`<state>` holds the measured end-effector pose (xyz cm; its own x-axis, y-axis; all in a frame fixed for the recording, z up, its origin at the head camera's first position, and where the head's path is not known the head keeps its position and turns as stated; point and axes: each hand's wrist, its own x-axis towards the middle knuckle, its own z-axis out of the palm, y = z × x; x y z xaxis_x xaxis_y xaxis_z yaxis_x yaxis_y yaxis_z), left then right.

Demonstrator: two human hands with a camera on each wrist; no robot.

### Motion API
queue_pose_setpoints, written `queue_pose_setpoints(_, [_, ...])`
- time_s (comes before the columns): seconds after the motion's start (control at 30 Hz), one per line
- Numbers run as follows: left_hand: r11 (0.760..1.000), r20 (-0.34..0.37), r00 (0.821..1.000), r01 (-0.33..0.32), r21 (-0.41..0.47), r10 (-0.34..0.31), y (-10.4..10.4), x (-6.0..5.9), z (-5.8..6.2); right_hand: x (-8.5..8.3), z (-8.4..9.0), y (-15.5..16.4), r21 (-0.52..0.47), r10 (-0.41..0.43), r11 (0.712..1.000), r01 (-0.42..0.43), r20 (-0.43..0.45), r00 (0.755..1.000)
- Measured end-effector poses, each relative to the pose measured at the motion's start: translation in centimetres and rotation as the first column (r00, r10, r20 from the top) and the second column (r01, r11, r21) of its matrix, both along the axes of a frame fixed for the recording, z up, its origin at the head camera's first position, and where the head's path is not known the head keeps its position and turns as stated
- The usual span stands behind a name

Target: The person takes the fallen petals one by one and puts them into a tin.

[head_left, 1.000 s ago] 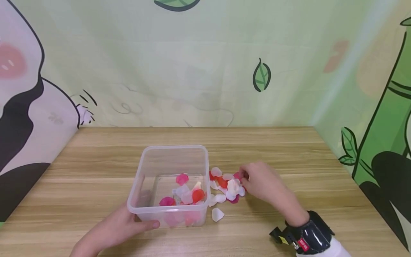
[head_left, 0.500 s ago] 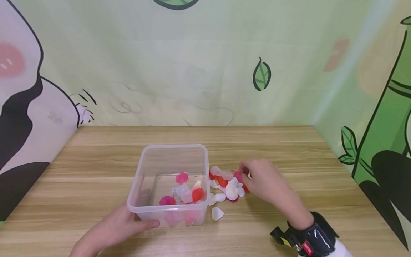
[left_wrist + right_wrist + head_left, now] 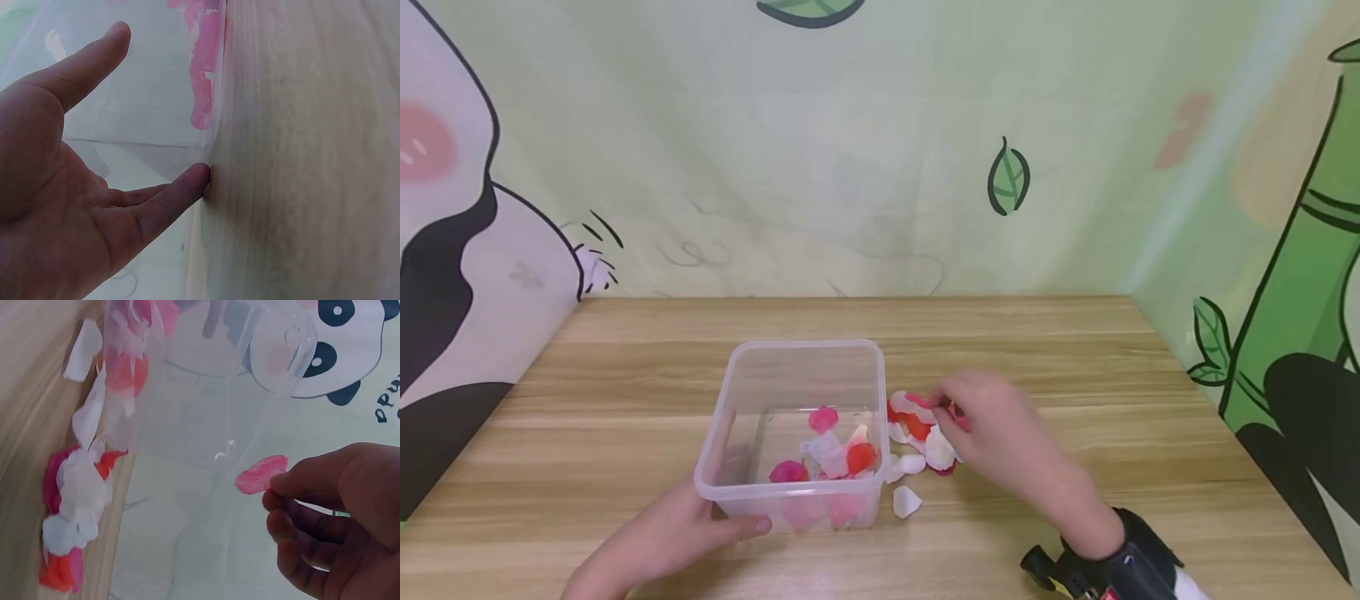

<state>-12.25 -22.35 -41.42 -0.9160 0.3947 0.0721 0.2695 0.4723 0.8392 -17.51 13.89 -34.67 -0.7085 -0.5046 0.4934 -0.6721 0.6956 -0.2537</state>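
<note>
A clear plastic box (image 3: pixel 790 492) stands on the table with several pink, red and white artificial petals (image 3: pixel 827 450) inside. My left hand (image 3: pixel 673 529) rests against its near left corner. In the left wrist view, the straight fingers (image 3: pixel 169 203) touch the box wall near its base while the thumb lies along the front. Just right of the box, my right hand (image 3: pixel 1000 425) pinches a pink petal (image 3: pixel 259 476) between thumb and index finger, raised over the table. Under that hand lies a loose pile of red, white and pink petals (image 3: pixel 938 450), partly hidden.
A single white petal (image 3: pixel 907 502) lies apart, in front of the pile. The wood-grain table (image 3: pixel 1075 333) ends at a printed cloth backdrop (image 3: pixel 887 167) behind and at both sides. A black strapped device (image 3: pixel 1127 554) sits on my right wrist.
My right hand has picked a pink petal from the right side of the pile and moved left with it towards the box. My left hand and the box keep their places.
</note>
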Motion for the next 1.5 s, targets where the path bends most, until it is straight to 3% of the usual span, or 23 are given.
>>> queue_pose_setpoints(0.23, [1.000, -0.003, 1.000, -0.001, -0.002, 0.001, 0.0, -0.1, -0.1, 1.0, -0.1, -1.3, -0.120, 0.115, 0.985, -0.128, -0.109, 0.987])
queue_pose_setpoints(0.43, [1.000, 0.024, 1.000, 0.004, 0.011, -0.004, 0.0, -0.1, -0.1, 1.2, -0.1, -2.2, -0.184, 0.204, 0.951, -0.247, -0.224, 0.953])
queue_pose_setpoints(0.57, [1.000, 0.039, 0.999, -0.004, 0.012, 0.003, 0.0, -0.1, -0.1, 1.4, 0.1, -2.7, -0.182, 0.261, 0.932, -0.313, -0.262, 0.929])
queue_pose_setpoints(0.8, [1.000, -0.038, 0.999, -0.009, -0.015, 0.008, -0.1, -0.2, -0.1, 1.5, -0.1, -3.6, -0.124, 0.334, 0.908, -0.400, -0.361, 0.870])
queue_pose_setpoints(0.87, [1.000, -0.020, 1.000, -0.013, -0.021, 0.013, -0.1, -0.1, 0.0, 1.5, -0.2, -3.8, -0.110, 0.343, 0.907, -0.408, -0.370, 0.863])
queue_pose_setpoints(1.03, [1.000, 0.099, 0.995, -0.026, 0.001, 0.026, -0.1, -0.1, 0.2, 1.6, -0.5, -3.9, -0.095, 0.362, 0.903, -0.419, -0.358, 0.861])
queue_pose_setpoints(1.27, [1.000, -0.006, 1.000, -0.009, 0.006, 0.009, 0.0, -0.3, 0.0, 1.7, -0.7, -3.9, -0.103, 0.365, 0.901, -0.422, -0.347, 0.864])
queue_pose_setpoints(1.33, [1.000, 0.008, 1.000, -0.013, 0.013, 0.012, 0.1, -0.4, 0.0, 1.6, -0.8, -3.8, -0.111, 0.361, 0.901, -0.420, -0.348, 0.865])
queue_pose_setpoints(1.4, [1.000, 0.070, 0.997, -0.021, 0.024, 0.019, 0.1, -0.4, 0.0, 1.5, -0.9, -3.7, -0.116, 0.349, 0.905, -0.410, -0.350, 0.869])
queue_pose_setpoints(1.5, [1.000, 0.114, 0.993, -0.031, 0.003, 0.031, 0.1, -0.2, 0.0, 1.5, -1.1, -3.1, -0.124, 0.319, 0.920, -0.371, -0.314, 0.894])
